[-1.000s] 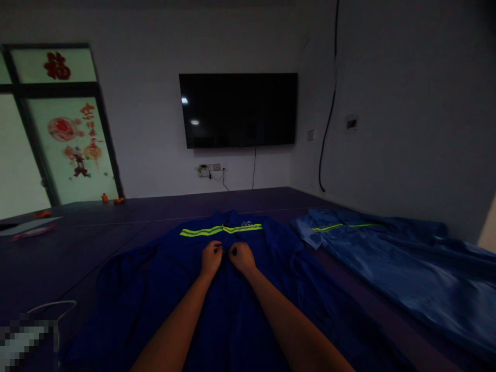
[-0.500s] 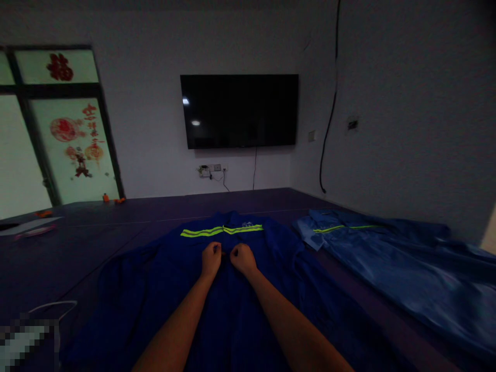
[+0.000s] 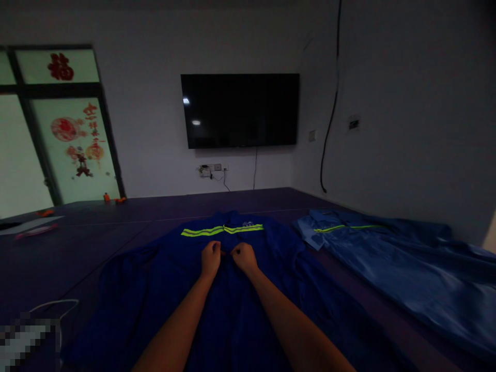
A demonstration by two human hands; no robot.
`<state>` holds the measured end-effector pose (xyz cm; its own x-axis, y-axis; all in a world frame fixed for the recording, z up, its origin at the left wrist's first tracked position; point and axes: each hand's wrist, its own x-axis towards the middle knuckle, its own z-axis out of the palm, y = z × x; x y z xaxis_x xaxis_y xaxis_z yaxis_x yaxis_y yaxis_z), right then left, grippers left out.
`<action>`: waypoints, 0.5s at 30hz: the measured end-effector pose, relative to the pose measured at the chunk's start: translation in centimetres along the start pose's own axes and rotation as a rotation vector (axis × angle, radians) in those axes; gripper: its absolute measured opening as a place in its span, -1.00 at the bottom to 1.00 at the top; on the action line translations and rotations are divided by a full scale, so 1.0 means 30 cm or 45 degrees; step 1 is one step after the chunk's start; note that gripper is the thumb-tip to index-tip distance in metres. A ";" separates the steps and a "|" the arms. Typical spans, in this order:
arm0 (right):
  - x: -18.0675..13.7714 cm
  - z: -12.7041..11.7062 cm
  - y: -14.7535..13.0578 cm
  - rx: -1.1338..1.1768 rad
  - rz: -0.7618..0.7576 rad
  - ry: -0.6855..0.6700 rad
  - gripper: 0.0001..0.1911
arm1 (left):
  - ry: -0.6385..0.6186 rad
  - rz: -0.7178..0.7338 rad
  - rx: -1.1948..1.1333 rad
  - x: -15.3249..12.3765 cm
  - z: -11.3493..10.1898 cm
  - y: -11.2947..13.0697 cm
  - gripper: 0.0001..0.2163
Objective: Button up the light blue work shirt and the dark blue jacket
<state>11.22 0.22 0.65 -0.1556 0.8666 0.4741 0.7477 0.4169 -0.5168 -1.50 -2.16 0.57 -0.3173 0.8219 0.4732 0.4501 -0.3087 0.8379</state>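
- A white cable (image 3: 54, 304) loops on the near left, just beside the hem of the dark blue jacket (image 3: 163, 279). A tug on the cloth toward that side could catch it.
- The jacket lies spread flat, front up, in the near middle, collar pointing far. The cloth looks loose and rumpled at both sides, so it may bunch or slide if pulled unevenly.
- The left hand (image 3: 211, 257) and right hand (image 3: 244, 257) sit close together on the jacket's centre line, both clenched, pinching the two front edges. What lies between the fingertips is too dark to make out.
- Dim light is the likeliest cause of trouble. The edges could meet out of line, or a pinch could slip, without it showing.
- Just beyond the hands, a yellow-green reflective stripe (image 3: 201, 232) crosses the chest.
- To the right, apart from the first, a lighter blue garment (image 3: 387, 258) lies spread out — near enough for a sleeve to overlap if the jacket shifts.
- The surface (image 3: 77, 243) is dark purple, flat and wide, reaching to the walls.
- On the far wall hangs a black television (image 3: 240, 110), with a socket (image 3: 211, 168) below it. A glazed door (image 3: 73, 139) with red decorations stands at far left, and a black wire (image 3: 329, 119) runs down the right wall.
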 end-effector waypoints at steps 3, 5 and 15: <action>0.000 0.002 0.002 -0.014 0.011 -0.009 -0.73 | -0.004 -0.003 0.000 0.000 0.001 0.000 -0.75; 0.000 0.003 0.004 -0.031 0.017 -0.013 -0.73 | -0.005 0.006 0.008 0.000 0.001 0.000 -0.76; 0.000 0.000 0.000 -0.157 -0.001 -0.068 -0.71 | -0.020 0.035 0.131 0.010 0.008 -0.016 -0.76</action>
<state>11.21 0.22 0.65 -0.1877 0.8810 0.4343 0.8206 0.3836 -0.4236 -1.61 -1.66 0.26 -0.2905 0.8215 0.4907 0.5419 -0.2815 0.7919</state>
